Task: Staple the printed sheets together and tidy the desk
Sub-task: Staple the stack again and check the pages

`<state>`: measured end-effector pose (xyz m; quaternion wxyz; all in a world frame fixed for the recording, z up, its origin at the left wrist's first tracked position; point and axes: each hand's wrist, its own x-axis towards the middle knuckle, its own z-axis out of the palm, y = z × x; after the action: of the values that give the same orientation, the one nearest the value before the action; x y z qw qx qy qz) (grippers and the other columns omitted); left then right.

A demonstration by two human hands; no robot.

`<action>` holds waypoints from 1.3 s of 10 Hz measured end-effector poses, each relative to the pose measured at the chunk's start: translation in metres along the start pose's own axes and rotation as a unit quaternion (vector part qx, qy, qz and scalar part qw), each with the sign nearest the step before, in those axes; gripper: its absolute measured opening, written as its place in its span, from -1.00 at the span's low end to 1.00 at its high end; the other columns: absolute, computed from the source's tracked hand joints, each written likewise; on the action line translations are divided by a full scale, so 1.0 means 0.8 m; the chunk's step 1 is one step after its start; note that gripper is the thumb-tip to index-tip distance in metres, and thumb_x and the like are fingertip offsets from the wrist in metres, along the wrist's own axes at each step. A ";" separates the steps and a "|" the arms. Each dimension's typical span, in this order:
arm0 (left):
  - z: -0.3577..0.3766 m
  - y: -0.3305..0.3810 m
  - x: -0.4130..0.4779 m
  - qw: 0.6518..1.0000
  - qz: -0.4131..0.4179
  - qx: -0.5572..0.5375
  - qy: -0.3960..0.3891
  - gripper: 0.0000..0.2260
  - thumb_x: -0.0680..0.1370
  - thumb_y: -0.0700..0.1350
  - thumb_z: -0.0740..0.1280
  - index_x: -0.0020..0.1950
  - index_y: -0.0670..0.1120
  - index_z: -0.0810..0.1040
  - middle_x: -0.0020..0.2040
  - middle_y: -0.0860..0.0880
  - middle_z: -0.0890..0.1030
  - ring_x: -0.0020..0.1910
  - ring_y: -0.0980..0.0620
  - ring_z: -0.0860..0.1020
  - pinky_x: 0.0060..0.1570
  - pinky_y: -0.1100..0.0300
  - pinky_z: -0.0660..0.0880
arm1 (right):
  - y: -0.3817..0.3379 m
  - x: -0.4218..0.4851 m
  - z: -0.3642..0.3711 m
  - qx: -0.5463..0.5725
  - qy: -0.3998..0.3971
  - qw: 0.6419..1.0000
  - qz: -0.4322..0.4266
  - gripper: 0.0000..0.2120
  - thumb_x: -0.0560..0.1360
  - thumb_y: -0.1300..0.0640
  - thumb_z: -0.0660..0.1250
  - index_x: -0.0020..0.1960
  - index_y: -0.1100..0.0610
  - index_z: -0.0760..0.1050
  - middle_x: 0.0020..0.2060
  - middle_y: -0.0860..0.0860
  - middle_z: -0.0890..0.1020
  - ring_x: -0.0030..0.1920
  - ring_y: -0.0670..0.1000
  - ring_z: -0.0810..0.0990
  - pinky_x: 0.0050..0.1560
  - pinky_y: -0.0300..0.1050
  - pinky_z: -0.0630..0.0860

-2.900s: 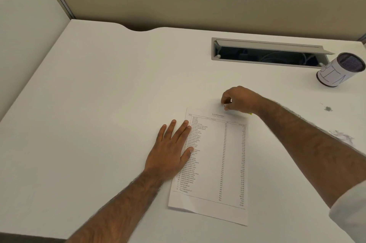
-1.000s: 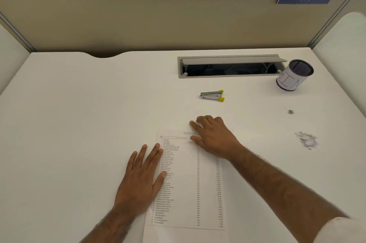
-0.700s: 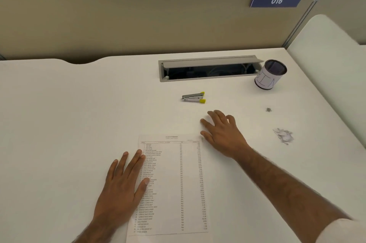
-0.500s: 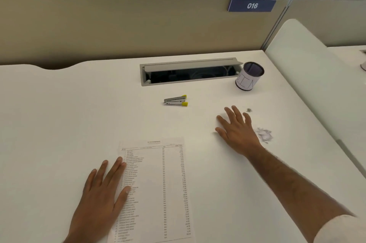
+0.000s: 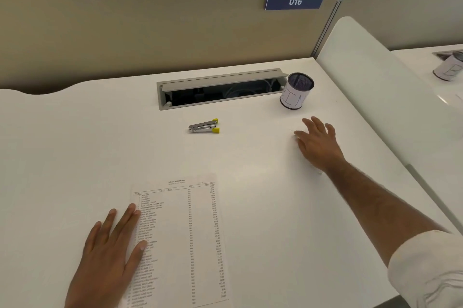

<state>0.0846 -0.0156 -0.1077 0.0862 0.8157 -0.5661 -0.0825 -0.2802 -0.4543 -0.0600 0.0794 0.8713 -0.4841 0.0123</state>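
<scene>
The printed sheets [image 5: 183, 237] lie flat on the white desk [image 5: 75, 157] near its front edge. My left hand [image 5: 110, 255] rests flat on their left margin, fingers straight. A small silver stapler [image 5: 204, 126] with yellow ends lies farther back, in front of the cable slot, apart from both hands. My right hand [image 5: 318, 143] is spread flat on the desk to the right, fingers straight, just in front of a mesh cup [image 5: 296, 90] with a paper label. It lies over the spot where paper scraps lay earlier; they are hidden.
An open grey cable slot [image 5: 220, 89] is set into the desk at the back. A beige partition with a blue "016" sign [image 5: 295, 1] stands behind. A white side divider [image 5: 375, 97] bounds the desk on the right; another labelled cup [image 5: 448, 68] stands on the neighbouring desk.
My right hand left the top of the sheets and slid right across the desk, now covering the paper scraps near the cup. The view turned right. The left hand stayed on the sheets.
</scene>
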 end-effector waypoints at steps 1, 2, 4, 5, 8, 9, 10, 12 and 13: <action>0.000 0.000 -0.002 1.000 -0.001 -0.001 0.003 -0.39 0.64 0.24 0.00 0.65 0.02 0.22 0.66 0.10 0.21 0.64 -0.08 0.15 0.60 -0.03 -0.02 | 0.004 0.017 -0.006 0.086 0.020 0.995 0.043 -0.71 0.54 0.21 0.28 0.19 0.05 0.64 0.38 0.11 0.49 0.46 0.17 0.32 0.36 0.20 0.29; -0.001 0.001 -0.001 1.000 0.000 -0.006 0.005 -0.39 0.64 0.24 0.01 0.64 0.02 0.23 0.66 0.10 0.21 0.64 -0.08 0.15 0.60 -0.02 -0.03 | 0.001 0.028 -0.013 0.181 0.010 0.978 0.105 -0.69 0.54 0.27 0.24 0.16 0.02 0.64 0.38 0.06 0.48 0.47 0.11 0.29 0.36 0.13 0.28; 0.001 0.000 -0.001 1.000 -0.004 -0.006 0.001 -0.39 0.64 0.25 -0.01 0.65 0.02 0.22 0.66 0.11 0.21 0.65 -0.07 0.14 0.60 -0.07 0.02 | -0.015 0.016 -0.010 0.197 -0.037 0.974 0.108 -0.57 0.46 0.34 0.21 0.14 -0.04 0.66 0.47 0.03 0.38 0.55 0.10 0.13 0.46 0.12 0.15; 0.002 0.001 0.000 1.000 -0.001 -0.005 0.000 -0.39 0.64 0.25 -0.02 0.65 0.02 0.21 0.66 0.11 0.20 0.65 -0.06 0.13 0.59 -0.08 0.03 | -0.021 0.008 -0.006 0.175 -0.055 0.979 0.095 -0.53 0.45 0.34 0.21 0.16 -0.09 0.64 0.52 0.03 0.32 0.58 0.13 0.05 0.49 0.13 0.09; 0.003 0.000 -0.001 1.000 -0.001 -0.007 -0.001 -0.39 0.65 0.25 -0.03 0.66 0.02 0.19 0.67 0.12 0.17 0.66 -0.06 0.11 0.60 -0.09 0.02 | -0.013 0.018 -0.011 0.210 -0.023 0.968 0.138 -0.64 0.52 0.27 0.22 0.22 -0.01 0.60 0.48 0.02 0.37 0.55 0.07 0.17 0.48 0.07 0.10; 0.004 0.000 0.002 1.000 0.007 -0.001 -0.008 -0.39 0.66 0.25 -0.06 0.67 0.03 0.15 0.68 0.14 0.12 0.67 -0.04 0.06 0.60 -0.05 -0.03 | -0.030 0.007 -0.028 0.273 0.057 0.945 0.171 -0.87 0.53 0.15 0.32 0.02 0.06 0.62 0.23 0.01 0.57 0.25 0.04 0.53 0.29 0.00 0.33; 0.005 0.003 0.003 1.000 0.004 -0.007 -0.010 -0.40 0.67 0.25 -0.05 0.68 0.04 0.10 0.69 0.16 0.05 0.67 0.00 0.00 0.61 -0.06 -0.04 | -0.100 -0.031 -0.050 0.356 0.058 0.921 0.146 -0.93 0.52 0.11 0.37 -0.02 0.05 0.59 0.00 -0.02 0.65 -0.01 0.00 0.63 0.02 -0.13 0.45; 0.003 0.000 0.002 1.000 0.006 0.006 -0.003 -0.41 0.68 0.25 -0.06 0.68 0.04 0.11 0.69 0.15 0.05 0.67 -0.02 0.00 0.61 -0.07 -0.02 | -0.269 -0.123 -0.062 0.337 -0.107 0.933 -0.066 -0.50 0.59 -0.10 0.28 0.48 0.01 0.35 0.39 -0.07 0.48 0.38 -0.03 0.44 0.43 -0.04 0.33; 0.006 -0.002 0.002 1.000 0.008 0.010 0.002 -0.41 0.68 0.24 -0.04 0.68 0.04 0.10 0.69 0.15 0.04 0.68 -0.02 -0.01 0.61 -0.07 -0.01 | -0.307 -0.125 -0.059 0.268 -0.145 0.948 -0.091 -0.30 0.59 -0.24 0.15 0.60 0.05 0.04 0.56 -0.02 0.22 0.53 0.04 0.19 0.48 0.04 0.19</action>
<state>0.0856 -0.0164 -0.1126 0.0798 0.8118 -0.5736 -0.0746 -0.1229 -0.2352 -0.0545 -0.2277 0.8933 -0.3874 0.0080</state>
